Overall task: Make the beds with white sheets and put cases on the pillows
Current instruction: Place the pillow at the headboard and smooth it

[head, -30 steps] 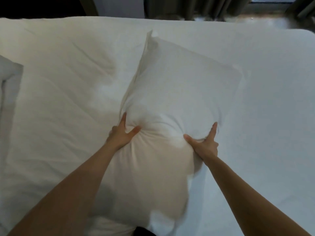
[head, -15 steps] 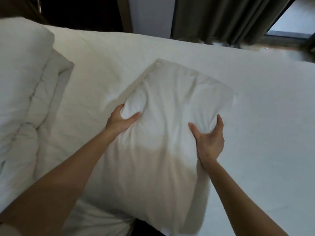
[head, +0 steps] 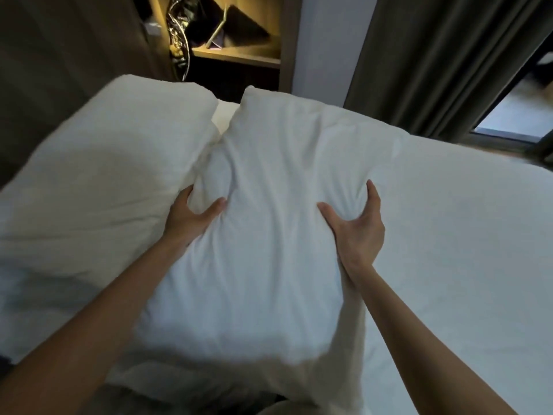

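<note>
Head view first, and it is the only one we have: the pillow point(head: 263, 235) lies straight ahead of us with its long axis running away from the body toward the head of the bed, its far corner up by the wall and its near end blurred, low in the frame. We hold it by its two long sides, about midway along. The left hand point(head: 191, 220) grips the left edge with the thumb dug into the top and the fingers tucked out of sight behind, while the right hand point(head: 356, 232) grips the right edge, thumb pressed in and fingers point(head: 374, 196) curled round the side. Neither hand is clearly nearer; they sit about level. What we judge the next move turns on is the left side — there the second pillow point(head: 98, 163) touches ours along the upper edge, and our left hand is wedged between the two. To the right the white sheet point(head: 463, 235) lies smooth over the bed. Beyond are a dark curtain point(head: 434, 55), a lit wooden shelf point(head: 239, 52) holding dark clutter, and a window point(head: 514, 115) at the far right. We cannot tell whether the pillow rests on the bed.
</note>
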Demonstrator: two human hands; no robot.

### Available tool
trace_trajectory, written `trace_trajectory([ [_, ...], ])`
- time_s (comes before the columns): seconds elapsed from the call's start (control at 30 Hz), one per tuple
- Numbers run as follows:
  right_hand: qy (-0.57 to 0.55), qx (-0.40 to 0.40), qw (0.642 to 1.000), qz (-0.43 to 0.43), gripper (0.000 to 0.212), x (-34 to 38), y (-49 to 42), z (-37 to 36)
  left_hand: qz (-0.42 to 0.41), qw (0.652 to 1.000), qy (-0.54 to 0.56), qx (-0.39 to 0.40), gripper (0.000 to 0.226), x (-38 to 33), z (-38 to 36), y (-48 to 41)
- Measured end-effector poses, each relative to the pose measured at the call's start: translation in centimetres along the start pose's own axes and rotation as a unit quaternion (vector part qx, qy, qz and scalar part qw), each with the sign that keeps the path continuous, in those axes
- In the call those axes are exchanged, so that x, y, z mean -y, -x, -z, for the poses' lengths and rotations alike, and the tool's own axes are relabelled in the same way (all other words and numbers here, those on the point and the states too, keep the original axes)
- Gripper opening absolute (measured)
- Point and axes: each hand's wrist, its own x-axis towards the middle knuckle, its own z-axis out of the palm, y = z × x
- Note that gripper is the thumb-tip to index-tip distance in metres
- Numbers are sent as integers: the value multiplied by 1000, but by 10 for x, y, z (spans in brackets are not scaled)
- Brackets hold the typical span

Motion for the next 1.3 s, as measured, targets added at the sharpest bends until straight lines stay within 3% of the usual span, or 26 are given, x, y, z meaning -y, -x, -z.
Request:
trace_trajectory([
  [0.33, -26, 20, 998, 47, 91, 116, 110, -1, 0, 999, 28, -33, 78, -11, 165, 64],
  [0.87, -72, 91, 988, 104, 88, 188, 169, -19, 10, 984, 43, -174, 78, -1, 267, 122],
  [1.1, -78, 108, 984, 115, 89, 229, 177, -69, 7, 983, 50, -179, 81, 13, 319, 89],
  [1.3, -80, 98, 988, 91, 90, 272, 175, -159, -10, 986, 51, -160, 73, 29, 371, -1],
])
